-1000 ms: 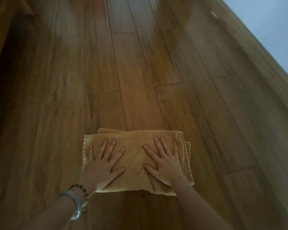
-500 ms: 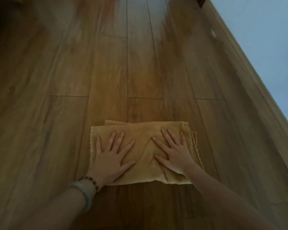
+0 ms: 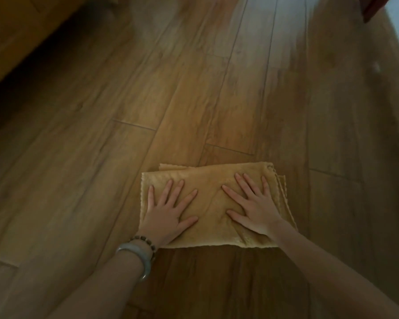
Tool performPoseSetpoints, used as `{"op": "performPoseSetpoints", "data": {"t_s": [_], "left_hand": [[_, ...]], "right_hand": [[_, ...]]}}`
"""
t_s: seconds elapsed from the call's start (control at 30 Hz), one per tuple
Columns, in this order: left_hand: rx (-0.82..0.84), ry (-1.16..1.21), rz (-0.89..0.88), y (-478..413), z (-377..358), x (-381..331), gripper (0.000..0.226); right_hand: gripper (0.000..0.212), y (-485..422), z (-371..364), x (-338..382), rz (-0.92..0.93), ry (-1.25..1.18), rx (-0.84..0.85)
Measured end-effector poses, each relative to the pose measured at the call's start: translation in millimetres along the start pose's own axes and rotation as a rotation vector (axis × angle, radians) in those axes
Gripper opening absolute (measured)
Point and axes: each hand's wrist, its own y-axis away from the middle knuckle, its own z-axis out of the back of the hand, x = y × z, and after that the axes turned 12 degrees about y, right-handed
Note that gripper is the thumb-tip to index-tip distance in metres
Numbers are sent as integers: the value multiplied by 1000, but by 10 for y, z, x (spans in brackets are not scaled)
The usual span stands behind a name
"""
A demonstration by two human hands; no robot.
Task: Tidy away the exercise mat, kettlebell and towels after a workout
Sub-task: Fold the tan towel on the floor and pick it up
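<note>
Left hand and right hand still spread flat on folded towel, one on each half, floor beneath towel. No movement lately except viewpoint. Fold apparently finished, probably ready for lifting and putting away.

Both hands flat on towel, on floor.

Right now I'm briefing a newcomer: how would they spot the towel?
Start at the wooden plank floor. In the lower middle lies the towel, a folded rectangle under the flat left hand and right hand. It is the only mustard-yellow cloth there.
</note>
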Motion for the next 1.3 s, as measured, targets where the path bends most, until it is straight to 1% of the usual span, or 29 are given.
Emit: {"op": "performPoseSetpoints", "data": {"t_s": [0.13, 0.2, 0.27, 0.43, 0.57, 0.73, 0.87, 0.93, 1.1, 1.23, 1.3], "left_hand": [[66, -48, 77, 95, 118, 233, 66], [79, -29, 114, 120, 199, 429, 67], [33, 25, 139, 82, 266, 643, 69], [81, 24, 163, -181, 610, 1295, 75], [125, -2, 121, -559, 848, 1817, 73], [150, 2, 15, -1157, 1084, 2320, 73], [254, -79, -160, -1499, 1299, 2544, 71], [271, -102, -230, -1648, 1380, 2640, 68], [265, -86, -216, -2069, 1443, 2747, 74], [249, -42, -228, -2204, 1468, 2777, 77], [254, -57, -242, -2250, 1480, 2786, 77]], "right_hand": [[64, -374, 96, 162, 96, 11, -14], [65, -582, 159, 275, 143, 9, -13], [66, -791, 237, 404, 140, 5, -21], [68, -1399, 401, 734, 134, 7, -31], [66, -1893, 515, 914, 67, 2, -40], [65, -2451, 623, 1080, -79, -37, -78], [65, -2806, 701, 1140, -124, -49, -61], [66, -2912, 726, 1133, -131, -50, -49], [66, -3116, 757, 1053, -238, -61, -26], [66, -3174, 780, 1056, -302, -79, 32], [66, -3183, 816, 1084, -326, -78, 66]]}}
